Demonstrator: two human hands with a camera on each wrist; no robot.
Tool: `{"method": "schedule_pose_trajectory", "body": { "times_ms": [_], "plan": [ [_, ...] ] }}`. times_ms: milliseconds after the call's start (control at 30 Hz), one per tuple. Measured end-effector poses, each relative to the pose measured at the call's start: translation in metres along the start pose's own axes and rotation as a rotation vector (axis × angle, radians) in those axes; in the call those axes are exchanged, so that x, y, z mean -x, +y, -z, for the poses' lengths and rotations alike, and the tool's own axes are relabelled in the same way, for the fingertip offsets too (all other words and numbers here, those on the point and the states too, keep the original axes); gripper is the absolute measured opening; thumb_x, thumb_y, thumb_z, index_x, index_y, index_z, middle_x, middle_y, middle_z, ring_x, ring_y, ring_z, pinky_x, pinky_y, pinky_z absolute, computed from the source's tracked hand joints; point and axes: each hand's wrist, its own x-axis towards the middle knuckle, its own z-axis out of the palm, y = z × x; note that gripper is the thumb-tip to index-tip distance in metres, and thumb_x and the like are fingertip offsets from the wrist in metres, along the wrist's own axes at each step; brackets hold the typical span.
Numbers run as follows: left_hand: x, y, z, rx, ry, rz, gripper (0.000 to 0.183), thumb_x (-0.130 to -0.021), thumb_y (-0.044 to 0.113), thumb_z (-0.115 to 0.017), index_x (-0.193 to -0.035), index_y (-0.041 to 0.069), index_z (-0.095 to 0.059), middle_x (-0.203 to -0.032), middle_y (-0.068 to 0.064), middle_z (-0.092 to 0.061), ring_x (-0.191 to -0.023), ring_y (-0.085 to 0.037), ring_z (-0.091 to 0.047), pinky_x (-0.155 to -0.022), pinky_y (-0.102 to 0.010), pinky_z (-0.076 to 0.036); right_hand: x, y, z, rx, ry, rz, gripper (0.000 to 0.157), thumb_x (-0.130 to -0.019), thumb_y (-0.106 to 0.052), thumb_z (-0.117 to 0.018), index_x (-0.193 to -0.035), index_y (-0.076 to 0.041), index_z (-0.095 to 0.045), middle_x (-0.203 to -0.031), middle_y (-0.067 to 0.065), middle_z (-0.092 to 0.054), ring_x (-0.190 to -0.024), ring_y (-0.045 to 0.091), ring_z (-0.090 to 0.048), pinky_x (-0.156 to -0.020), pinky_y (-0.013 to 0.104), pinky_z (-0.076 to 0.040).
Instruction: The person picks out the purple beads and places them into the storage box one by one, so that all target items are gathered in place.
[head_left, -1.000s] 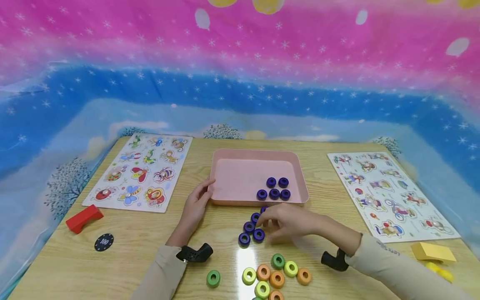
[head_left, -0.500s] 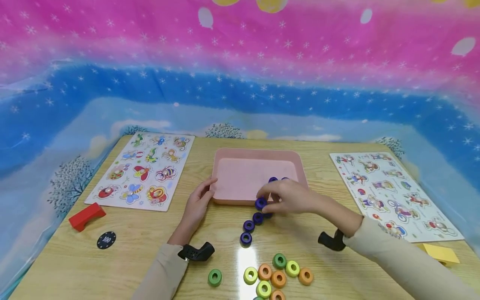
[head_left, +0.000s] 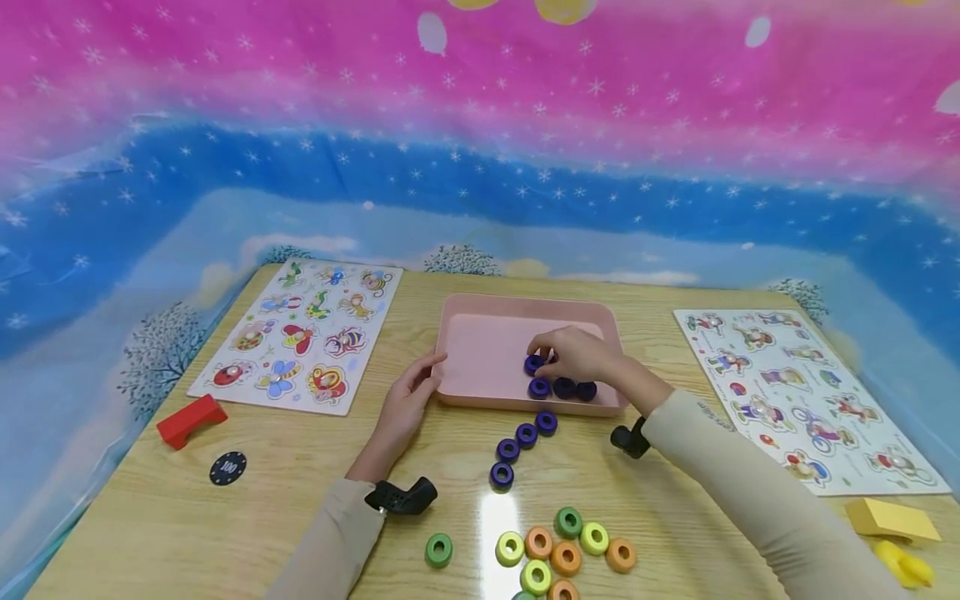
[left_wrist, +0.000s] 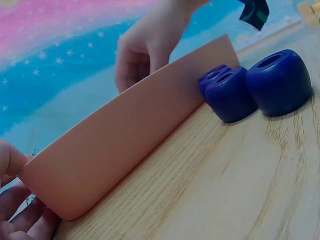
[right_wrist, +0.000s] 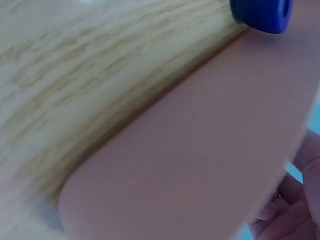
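Observation:
Inside the pink tray [head_left: 480,350], my right hand [head_left: 581,354] pinches a dark purple ring [head_left: 534,364] between thumb and fingers. A front row of purple rings [head_left: 539,387] lies below it, and the hand hides part of the tray's right side. At the tray's left wall, my left hand [head_left: 408,400] holds the edge; the left wrist view has its thumb [left_wrist: 11,159] at the rim and its fingers lower by the corner. Outside the front wall, several purple rings [head_left: 527,434] form a slanting line on the table.
Green, yellow and orange rings [head_left: 566,557] cluster near the front, with one green ring [head_left: 438,550] apart. Picture puzzle boards lie left [head_left: 300,337] and right [head_left: 795,392]. A red block [head_left: 191,421], black chip [head_left: 228,468], yellow block [head_left: 892,520] and yellow toy [head_left: 903,566] lie outward.
My right hand took a purple ring from the table line and carried it forward over the front wall into the tray. My left hand stays at the tray's left edge.

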Motion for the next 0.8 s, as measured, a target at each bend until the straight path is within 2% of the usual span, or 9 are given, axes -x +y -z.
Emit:
{"method": "schedule_pose_trajectory", "body": {
  "times_ms": [133, 233, 333, 400, 500, 600, 700, 800],
  "plan": [
    [0.000, 0.001, -0.001, -0.014, 0.004, 0.006, 0.029, -0.088, 0.012, -0.044, -0.115, 0.017, -0.051, -0.129, 0.006, -0.035, -0.117, -0.004, -0.028, -0.095, -0.024, -0.025, 0.010, -0.005, 0.009, -0.026, 0.076, 0.026, 0.031, -0.075, -0.024, -0.063, -0.101, -0.007, -0.059, -0.082, 0.001, -0.059, -0.062, 0.008, -0.051, -0.053, 0.023, -0.043],
    [0.000, 0.002, -0.001, -0.021, 0.010, 0.017, 0.029, -0.087, 0.013, -0.044, -0.114, 0.019, -0.052, -0.128, 0.005, -0.036, -0.116, -0.004, -0.029, -0.095, -0.024, -0.025, 0.023, -0.014, 0.018, -0.079, 0.137, 0.102, 0.026, -0.076, -0.023, -0.062, -0.098, -0.007, -0.060, -0.080, -0.003, -0.058, -0.058, 0.005, -0.047, -0.050, 0.021, -0.041],
    [0.000, 0.002, -0.001, -0.030, 0.016, 0.018, 0.028, -0.087, 0.013, -0.044, -0.114, 0.020, -0.052, -0.128, 0.005, -0.036, -0.117, -0.005, -0.029, -0.095, -0.025, -0.025, 0.040, -0.026, 0.020, -0.127, 0.151, 0.186, 0.017, -0.077, -0.022, -0.061, -0.091, -0.012, -0.062, -0.077, -0.008, -0.057, -0.057, 0.003, -0.046, -0.050, 0.019, -0.040],
    [0.000, 0.002, 0.000, -0.029, 0.017, 0.017, 0.029, -0.087, 0.013, -0.044, -0.114, 0.019, -0.052, -0.128, 0.006, -0.036, -0.117, -0.005, -0.029, -0.095, -0.025, -0.025, 0.052, -0.033, 0.016, -0.157, 0.119, 0.200, 0.014, -0.077, -0.023, -0.060, -0.088, -0.014, -0.062, -0.076, -0.011, -0.056, -0.058, 0.002, -0.047, -0.051, 0.018, -0.041],
    [0.000, 0.002, 0.001, -0.030, 0.018, 0.007, 0.029, -0.087, 0.012, -0.044, -0.115, 0.017, -0.052, -0.128, 0.005, -0.035, -0.117, -0.005, -0.029, -0.095, -0.025, -0.025, 0.067, -0.041, 0.005, -0.154, 0.045, 0.160, 0.017, -0.078, -0.025, -0.059, -0.090, -0.013, -0.063, -0.075, -0.012, -0.057, -0.060, 0.000, -0.048, -0.053, 0.018, -0.042],
    [0.000, 0.001, 0.001, -0.032, 0.019, 0.003, 0.029, -0.087, 0.012, -0.044, -0.115, 0.017, -0.052, -0.128, 0.005, -0.036, -0.116, -0.005, -0.029, -0.095, -0.024, -0.025, 0.075, -0.044, -0.007, -0.116, -0.025, 0.075, 0.028, -0.079, -0.025, -0.058, -0.101, -0.009, -0.060, -0.077, -0.010, -0.058, -0.062, -0.001, -0.049, -0.056, 0.017, -0.043],
    [0.000, 0.001, 0.000, -0.035, 0.015, -0.006, 0.029, -0.087, 0.012, -0.044, -0.115, 0.017, -0.051, -0.128, 0.003, -0.036, -0.116, -0.006, -0.029, -0.095, -0.025, -0.025, 0.078, -0.043, -0.017, -0.076, -0.045, 0.028, 0.035, -0.078, -0.024, -0.059, -0.110, -0.009, -0.056, -0.077, -0.008, -0.059, -0.062, 0.000, -0.050, -0.057, 0.018, -0.043],
    [0.000, 0.001, -0.002, -0.033, 0.011, -0.005, 0.029, -0.087, 0.012, -0.044, -0.114, 0.017, -0.052, -0.127, 0.003, -0.037, -0.116, -0.006, -0.030, -0.095, -0.026, -0.026, 0.078, -0.042, -0.023, -0.063, -0.043, 0.027, 0.038, -0.077, -0.026, -0.060, -0.112, -0.011, -0.053, -0.074, -0.010, -0.055, -0.060, 0.001, -0.048, -0.055, 0.018, -0.042]
  ]
}}
